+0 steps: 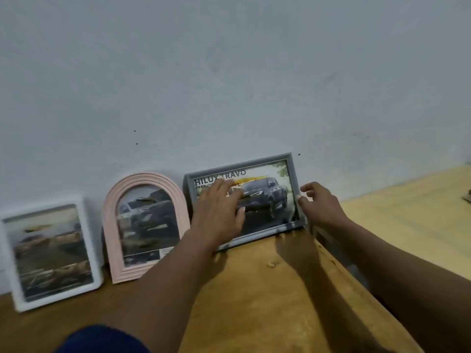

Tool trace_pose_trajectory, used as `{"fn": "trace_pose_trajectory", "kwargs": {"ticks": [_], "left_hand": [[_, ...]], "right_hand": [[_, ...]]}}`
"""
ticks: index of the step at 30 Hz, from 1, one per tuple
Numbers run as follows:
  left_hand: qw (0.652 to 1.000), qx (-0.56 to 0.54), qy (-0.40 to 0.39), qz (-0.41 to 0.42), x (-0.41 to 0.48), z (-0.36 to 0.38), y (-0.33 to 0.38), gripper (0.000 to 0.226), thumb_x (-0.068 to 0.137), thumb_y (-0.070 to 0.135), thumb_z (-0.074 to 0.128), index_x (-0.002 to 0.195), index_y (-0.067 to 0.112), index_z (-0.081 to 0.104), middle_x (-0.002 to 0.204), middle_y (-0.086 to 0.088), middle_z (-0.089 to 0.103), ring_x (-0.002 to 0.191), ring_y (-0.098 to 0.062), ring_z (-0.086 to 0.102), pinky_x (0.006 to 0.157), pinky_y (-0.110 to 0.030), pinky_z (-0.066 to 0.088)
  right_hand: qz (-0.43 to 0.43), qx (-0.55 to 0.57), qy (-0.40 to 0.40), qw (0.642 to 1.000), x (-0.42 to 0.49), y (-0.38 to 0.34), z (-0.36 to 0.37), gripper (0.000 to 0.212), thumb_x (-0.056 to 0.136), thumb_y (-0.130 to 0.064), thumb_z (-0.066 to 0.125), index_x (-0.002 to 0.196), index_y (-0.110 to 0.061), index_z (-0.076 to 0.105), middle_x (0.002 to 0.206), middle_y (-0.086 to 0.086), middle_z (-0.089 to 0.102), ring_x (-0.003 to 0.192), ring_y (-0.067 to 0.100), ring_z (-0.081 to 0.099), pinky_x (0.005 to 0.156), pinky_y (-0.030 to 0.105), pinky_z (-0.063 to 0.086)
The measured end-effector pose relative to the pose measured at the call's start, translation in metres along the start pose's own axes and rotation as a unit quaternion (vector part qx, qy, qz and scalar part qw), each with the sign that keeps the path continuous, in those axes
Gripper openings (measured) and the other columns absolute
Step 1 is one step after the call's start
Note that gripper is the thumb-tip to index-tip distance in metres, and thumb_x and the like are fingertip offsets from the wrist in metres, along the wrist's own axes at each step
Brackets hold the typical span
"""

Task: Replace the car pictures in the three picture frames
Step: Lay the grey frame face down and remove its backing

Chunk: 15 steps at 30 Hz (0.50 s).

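Your left hand [219,207] lies flat, fingers spread, on the glass of the grey frame [265,235], which leans against the wall [229,72]. Your right hand [321,205] sits at that frame's right edge with fingers curled; I cannot tell whether it grips. The pink arched frame [146,225] and the white frame [51,253] stand left of the grey one.

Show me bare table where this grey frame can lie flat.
Bare wood lies in front of the grey frame, out to the table right edge, and before the pink frame and white frame. The wall strip is crowded.
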<state>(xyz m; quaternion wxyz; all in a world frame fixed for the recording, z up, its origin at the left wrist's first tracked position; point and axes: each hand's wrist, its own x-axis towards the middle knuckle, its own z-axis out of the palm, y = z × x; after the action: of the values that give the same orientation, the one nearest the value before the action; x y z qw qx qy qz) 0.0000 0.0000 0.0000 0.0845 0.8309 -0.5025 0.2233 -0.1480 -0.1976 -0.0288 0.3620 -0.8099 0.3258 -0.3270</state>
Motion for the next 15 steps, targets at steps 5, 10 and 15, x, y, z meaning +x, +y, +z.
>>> {"fn": "trace_pose_trajectory", "kwargs": {"ticks": [5, 10, 15], "left_hand": [[0.998, 0.040, 0.049, 0.013, 0.042, 0.032, -0.015, 0.059, 0.099, 0.045, 0.047, 0.155, 0.026, 0.038, 0.166, -0.009, 0.025, 0.155, -0.030, 0.014, 0.124, -0.048, 0.011], [0.997, 0.046, 0.063, 0.011, 0.059, 0.048, -0.014, 0.065, 0.099, 0.051, 0.035, 0.159, 0.027, 0.030, 0.166, -0.008, 0.026, 0.154, -0.030, 0.019, 0.124, -0.051, 0.013], [0.998, 0.043, 0.039, 0.015, 0.057, 0.039, -0.008, 0.066, 0.101, 0.054, 0.028, 0.161, 0.029, 0.019, 0.166, -0.005, 0.026, 0.153, -0.026, 0.019, 0.123, -0.050, 0.015]], "right_hand": [[0.054, 0.062, 0.030, 0.996, 0.038, 0.021, 0.028, 0.037, 0.105, -0.033, 0.044, 0.139, -0.018, 0.044, 0.138, 0.013, 0.053, 0.107, 0.023, 0.054, 0.073, 0.029, 0.045], [0.100, 0.129, 0.017, 0.986, 0.054, 0.034, 0.048, 0.034, 0.107, -0.038, 0.034, 0.130, -0.019, 0.048, 0.121, 0.007, 0.056, 0.102, 0.022, 0.056, 0.090, 0.044, 0.053], [0.075, 0.146, 0.063, 0.984, 0.045, 0.034, 0.035, 0.022, 0.106, -0.031, 0.041, 0.119, -0.018, 0.054, 0.110, 0.006, 0.060, 0.094, 0.017, 0.058, 0.071, 0.032, 0.052]]}}
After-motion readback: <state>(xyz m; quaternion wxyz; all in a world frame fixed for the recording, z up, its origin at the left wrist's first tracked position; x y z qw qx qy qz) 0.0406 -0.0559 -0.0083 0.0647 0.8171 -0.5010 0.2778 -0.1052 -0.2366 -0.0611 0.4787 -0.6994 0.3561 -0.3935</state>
